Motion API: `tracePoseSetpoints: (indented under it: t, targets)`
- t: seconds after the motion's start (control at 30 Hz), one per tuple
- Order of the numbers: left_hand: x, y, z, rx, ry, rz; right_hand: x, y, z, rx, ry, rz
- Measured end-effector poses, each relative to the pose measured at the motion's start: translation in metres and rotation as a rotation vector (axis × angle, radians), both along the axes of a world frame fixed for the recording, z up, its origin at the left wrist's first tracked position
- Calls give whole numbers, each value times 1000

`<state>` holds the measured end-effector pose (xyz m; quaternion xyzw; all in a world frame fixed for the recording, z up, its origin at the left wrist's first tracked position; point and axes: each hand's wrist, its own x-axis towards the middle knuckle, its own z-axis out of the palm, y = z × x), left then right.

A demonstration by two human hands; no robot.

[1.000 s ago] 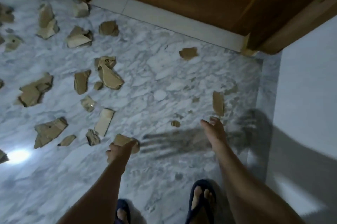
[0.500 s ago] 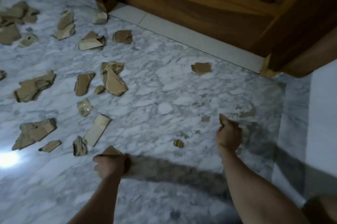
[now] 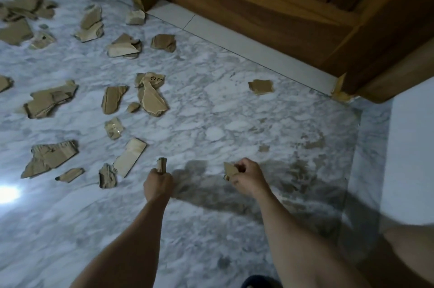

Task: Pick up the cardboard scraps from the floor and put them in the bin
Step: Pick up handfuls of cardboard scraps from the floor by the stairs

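Several torn brown cardboard scraps lie on the marble floor [image 3: 211, 109], mostly left of centre. My left hand [image 3: 157, 184] is a fist around one cardboard scrap [image 3: 161, 165] that sticks up out of it. My right hand [image 3: 249, 178] grips another small cardboard scrap [image 3: 229, 170] at its left side. A lone scrap [image 3: 261, 86] rests near the door. A pale rectangular scrap [image 3: 129, 157] and a crumpled scrap [image 3: 107, 176] lie just left of my left hand. No bin is in view.
A wooden door and its frame [image 3: 281, 6] close off the top right, with a pale threshold strip [image 3: 234, 39] below. A white wall [image 3: 411, 158] runs down the right side. A bright glare spot [image 3: 7, 193] sits at the left. A dark sandal toe [image 3: 258, 282] shows at the bottom.
My right hand closed on a scrap from the right side of the floor and moved left toward my left hand. The small striped scrap on the floor between my hands is gone. The view shifted nearer the floor.
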<state>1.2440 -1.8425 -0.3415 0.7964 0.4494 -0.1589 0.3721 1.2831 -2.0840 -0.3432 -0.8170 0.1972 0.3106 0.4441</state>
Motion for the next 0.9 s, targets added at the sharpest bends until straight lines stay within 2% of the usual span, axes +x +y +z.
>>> tracePoseSetpoints:
  t: [0.07,0.2,0.33,0.4,0.57,0.67,0.77,0.83,0.9]
  targets:
    - [12,6,3,35,-26,-20,-9,5,-9,-3,33,139]
    - [29,26,5,201,-93,-114,-24,13,-24,-213,-178,244]
    - [35,64,-19,384,71,-404,-30,11,-27,-240,-277,218]
    - [36,75,-31,368,110,-391,-29,10,-26,-300,-308,252]
    - [44,84,-29,327,55,-443,-19,26,-23,-348,-214,333]
    - [42,94,-28,386,45,-612,-13,49,-21,-303,-213,207]
    - [38,102,-5,418,-2,-649,-4,89,-12,-147,-182,117]
    - [32,113,4,444,-8,-575,4,118,-5,-76,-129,132]
    - [22,128,11,445,-34,-385,9,148,1,-9,-123,143]
